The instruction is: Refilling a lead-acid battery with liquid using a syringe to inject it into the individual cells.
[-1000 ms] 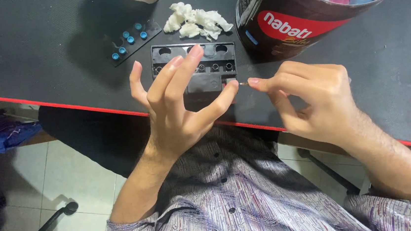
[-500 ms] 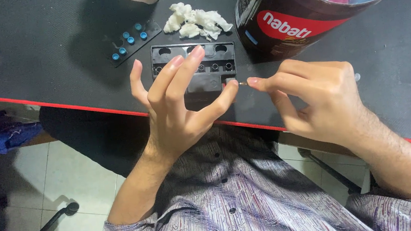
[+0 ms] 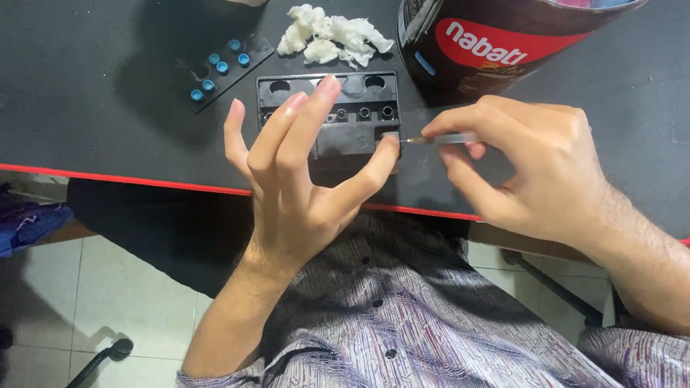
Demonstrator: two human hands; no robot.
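Just beside the left thumb tip, thin tool (image 3: 440,138) between right fingers (image 3: 472,125).

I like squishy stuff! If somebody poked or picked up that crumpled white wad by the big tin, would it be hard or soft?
Probably soft. The white wad looks crumpled and fluffy, like tissue or cotton, so it would likely squash and weigh very little. It lies in loose lumps on the black mat, so a push might pull bits apart rather than roll it.
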